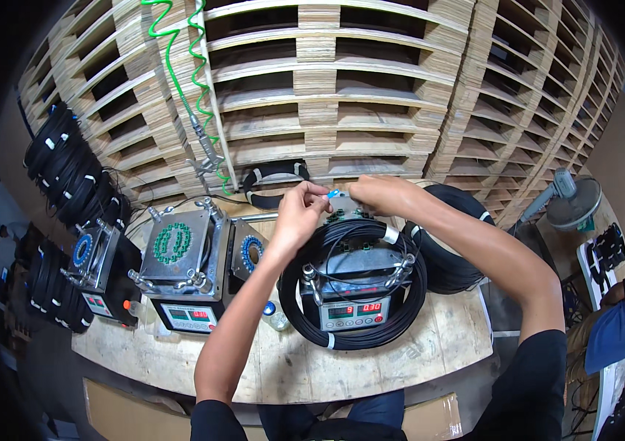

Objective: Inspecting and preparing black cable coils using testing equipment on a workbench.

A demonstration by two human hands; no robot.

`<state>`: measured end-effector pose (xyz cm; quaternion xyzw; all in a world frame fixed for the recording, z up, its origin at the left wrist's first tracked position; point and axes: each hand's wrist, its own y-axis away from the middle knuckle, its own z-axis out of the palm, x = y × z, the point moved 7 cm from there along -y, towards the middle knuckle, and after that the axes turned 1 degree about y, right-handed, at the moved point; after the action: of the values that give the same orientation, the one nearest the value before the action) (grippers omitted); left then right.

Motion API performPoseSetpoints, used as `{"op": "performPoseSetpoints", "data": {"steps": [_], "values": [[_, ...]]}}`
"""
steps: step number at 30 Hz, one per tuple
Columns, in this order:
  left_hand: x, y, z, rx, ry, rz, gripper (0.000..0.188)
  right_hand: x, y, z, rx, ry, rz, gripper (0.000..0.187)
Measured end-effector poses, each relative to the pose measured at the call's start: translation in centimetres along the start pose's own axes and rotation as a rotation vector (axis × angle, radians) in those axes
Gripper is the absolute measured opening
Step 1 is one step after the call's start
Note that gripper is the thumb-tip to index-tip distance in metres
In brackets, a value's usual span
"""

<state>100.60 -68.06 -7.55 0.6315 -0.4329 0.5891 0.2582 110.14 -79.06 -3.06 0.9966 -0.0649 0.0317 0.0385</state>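
Above the back of the right-hand machine (356, 259), my left hand (302, 212) is closed in a pinch, its fingertips at a small blue piece (334, 194). My right hand (373, 194) is curled close by on the other side of that piece; its fingertips are hidden, so what it grips does not show. Green connector-like parts (337, 215) sit on the machine's metal top below my hands. A large coil of black cable (295, 323), tied with white bands, hangs around the machine's front, circling its lit display panel (354, 313).
Two similar machines stand left, one with a green ring fixture (172, 243), another with a blue ring (82, 251). More black coils (450, 257) lie right and behind. Wooden pallets (318, 81) rise behind the table (430, 345). A green air hose (173, 66) hangs down; a fan (573, 200) and a person (624, 323) are at right.
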Motion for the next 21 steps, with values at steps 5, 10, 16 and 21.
{"op": "performPoseSetpoints", "data": {"steps": [5,10,16,21], "values": [[1.6,2.0,0.4,0.217,-0.094,0.215,0.011,1.5,3.9,-3.0,-0.055,-0.174,0.093,0.011],[1.7,1.6,-0.7,0.257,-0.091,0.258,0.012,-2.0,6.5,-7.2,0.166,-0.120,0.088,0.012],[0.6,0.4,-1.0,0.182,-0.084,0.192,0.016,0.0,1.9,-2.4,0.128,-0.145,0.068,0.010],[-0.1,1.6,-0.6,0.281,-0.106,0.218,0.014,0.5,-0.2,0.1,0.130,-0.085,0.008,0.011]]}}
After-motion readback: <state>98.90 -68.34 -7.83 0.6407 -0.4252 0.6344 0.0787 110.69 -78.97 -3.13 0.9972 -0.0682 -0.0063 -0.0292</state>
